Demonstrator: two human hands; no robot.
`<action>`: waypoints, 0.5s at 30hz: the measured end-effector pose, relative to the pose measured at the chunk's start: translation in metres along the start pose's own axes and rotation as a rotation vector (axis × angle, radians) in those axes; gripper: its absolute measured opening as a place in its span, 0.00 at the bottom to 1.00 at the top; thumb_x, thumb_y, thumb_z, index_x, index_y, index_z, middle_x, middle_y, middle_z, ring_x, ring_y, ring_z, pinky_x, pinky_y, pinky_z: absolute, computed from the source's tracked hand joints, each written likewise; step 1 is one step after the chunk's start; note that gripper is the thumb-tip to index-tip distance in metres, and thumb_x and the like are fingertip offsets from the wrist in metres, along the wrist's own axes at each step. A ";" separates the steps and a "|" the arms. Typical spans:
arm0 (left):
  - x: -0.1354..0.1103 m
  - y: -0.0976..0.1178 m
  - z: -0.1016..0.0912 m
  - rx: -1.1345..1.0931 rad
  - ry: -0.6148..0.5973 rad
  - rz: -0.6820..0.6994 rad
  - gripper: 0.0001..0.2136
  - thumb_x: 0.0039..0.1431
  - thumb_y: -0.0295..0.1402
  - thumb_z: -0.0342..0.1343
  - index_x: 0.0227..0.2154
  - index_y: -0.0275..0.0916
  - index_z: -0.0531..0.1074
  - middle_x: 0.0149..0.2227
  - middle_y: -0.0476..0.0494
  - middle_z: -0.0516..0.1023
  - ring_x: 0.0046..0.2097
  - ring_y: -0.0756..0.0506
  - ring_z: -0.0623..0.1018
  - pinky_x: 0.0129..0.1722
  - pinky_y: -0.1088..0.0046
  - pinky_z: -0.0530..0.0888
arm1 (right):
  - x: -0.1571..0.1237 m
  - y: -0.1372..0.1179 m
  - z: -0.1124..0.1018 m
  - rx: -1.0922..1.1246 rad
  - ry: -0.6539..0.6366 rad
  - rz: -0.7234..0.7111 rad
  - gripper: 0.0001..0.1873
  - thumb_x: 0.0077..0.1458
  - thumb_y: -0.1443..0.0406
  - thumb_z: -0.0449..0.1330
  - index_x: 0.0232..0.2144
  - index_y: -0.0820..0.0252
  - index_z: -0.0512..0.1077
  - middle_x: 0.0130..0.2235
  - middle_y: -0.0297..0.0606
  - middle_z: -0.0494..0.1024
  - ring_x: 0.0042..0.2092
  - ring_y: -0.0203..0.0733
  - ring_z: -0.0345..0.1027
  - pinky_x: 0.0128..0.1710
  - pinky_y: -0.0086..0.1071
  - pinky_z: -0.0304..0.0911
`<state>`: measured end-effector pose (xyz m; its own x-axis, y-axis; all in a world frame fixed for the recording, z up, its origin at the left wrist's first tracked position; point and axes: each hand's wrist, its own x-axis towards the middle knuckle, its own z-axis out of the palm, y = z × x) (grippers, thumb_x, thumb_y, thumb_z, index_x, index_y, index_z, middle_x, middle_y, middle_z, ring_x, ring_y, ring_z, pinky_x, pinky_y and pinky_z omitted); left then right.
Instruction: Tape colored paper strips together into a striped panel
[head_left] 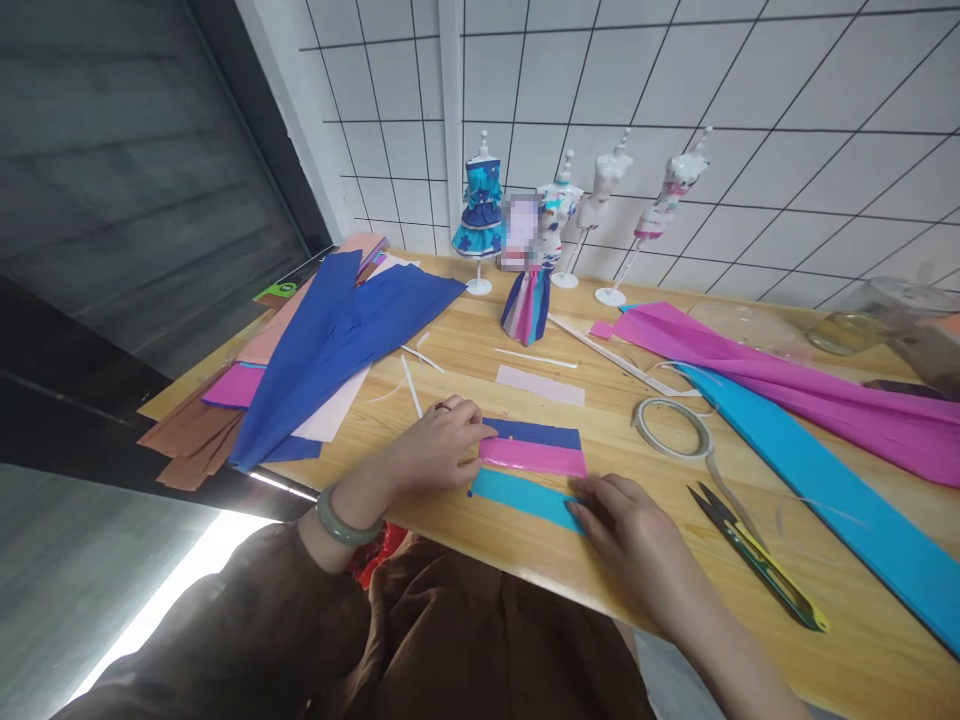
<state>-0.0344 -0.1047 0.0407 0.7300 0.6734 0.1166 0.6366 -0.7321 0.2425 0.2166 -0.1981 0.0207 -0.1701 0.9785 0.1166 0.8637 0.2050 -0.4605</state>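
My left hand (444,445) is closed at the left end of a dark blue strip (536,433) and a pink strip (532,458), which lie edge to edge on the table and look like crepe paper. Its index finger and thumb touch that end. Just in front of them lies a light blue strip (521,493). The right end of this one is between the thumb and fingers of my right hand (626,525). A pale pink strip (540,385) rests farther back on the wooden table (450,370).
To the right are a roll of tape (673,428), open-handled thread snips (757,560), and long light blue (832,500) and pink sheets (780,375). Dark blue sheets (300,350) pile up at left. Several small dress forms (480,210) and a striped paper skirt (527,308) stand behind.
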 end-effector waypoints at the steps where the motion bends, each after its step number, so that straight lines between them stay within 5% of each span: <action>1: 0.000 0.000 -0.001 0.005 -0.006 0.003 0.18 0.53 0.33 0.50 0.47 0.40 0.68 0.41 0.40 0.66 0.46 0.42 0.65 0.47 0.63 0.63 | 0.001 -0.001 0.000 0.009 -0.018 0.017 0.11 0.57 0.62 0.50 0.36 0.58 0.70 0.37 0.42 0.74 0.40 0.46 0.68 0.40 0.41 0.64; 4: -0.001 0.002 -0.002 0.018 -0.019 0.014 0.18 0.53 0.33 0.50 0.47 0.40 0.68 0.41 0.40 0.66 0.46 0.42 0.65 0.47 0.63 0.63 | 0.002 -0.003 -0.002 0.043 -0.065 0.033 0.10 0.57 0.63 0.49 0.29 0.56 0.69 0.34 0.41 0.74 0.37 0.45 0.68 0.36 0.39 0.64; 10: -0.002 0.002 -0.002 0.012 -0.016 0.015 0.19 0.53 0.34 0.50 0.48 0.39 0.68 0.43 0.40 0.66 0.47 0.41 0.65 0.49 0.61 0.62 | -0.001 -0.004 -0.013 0.152 -0.141 -0.062 0.10 0.58 0.62 0.47 0.33 0.55 0.68 0.39 0.41 0.73 0.41 0.43 0.68 0.40 0.36 0.64; 15: -0.003 -0.004 -0.002 -0.095 -0.016 0.018 0.21 0.54 0.33 0.49 0.52 0.39 0.64 0.45 0.40 0.67 0.49 0.42 0.65 0.51 0.62 0.62 | -0.007 -0.003 -0.021 0.146 -0.127 0.011 0.10 0.57 0.61 0.48 0.35 0.54 0.69 0.37 0.37 0.76 0.38 0.42 0.71 0.37 0.34 0.66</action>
<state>-0.0394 -0.1032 0.0412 0.7454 0.6581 0.1067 0.5976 -0.7305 0.3305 0.2252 -0.2064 0.0401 -0.2279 0.9737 0.0031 0.7894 0.1866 -0.5849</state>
